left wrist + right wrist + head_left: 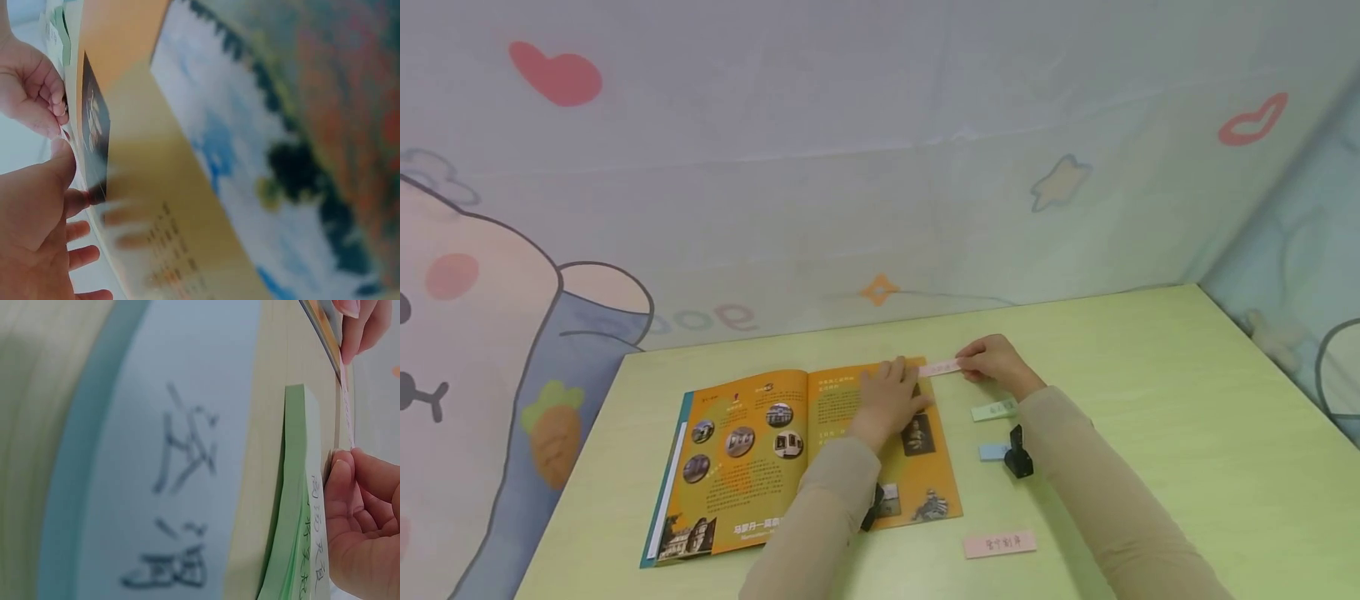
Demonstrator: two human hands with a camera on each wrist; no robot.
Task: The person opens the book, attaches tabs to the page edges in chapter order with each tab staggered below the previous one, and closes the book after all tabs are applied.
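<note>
— Where's the slim pink paper strip [940, 367]?
— At the open orange booklet [808, 458]'s far right corner, pinched in your right hand [996, 362].
— And your left hand [891, 398]?
— Flat, fingers straight, pressing the booklet's right page

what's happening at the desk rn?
A person sits at a green table with an orange booklet lying open. The left hand rests flat on the right-hand page, holding it down. The right hand pinches a pink sticky strip at the page's top right corner. Green and blue sticky pads lie just right of the booklet, and another pink pad lies nearer the person.
</note>
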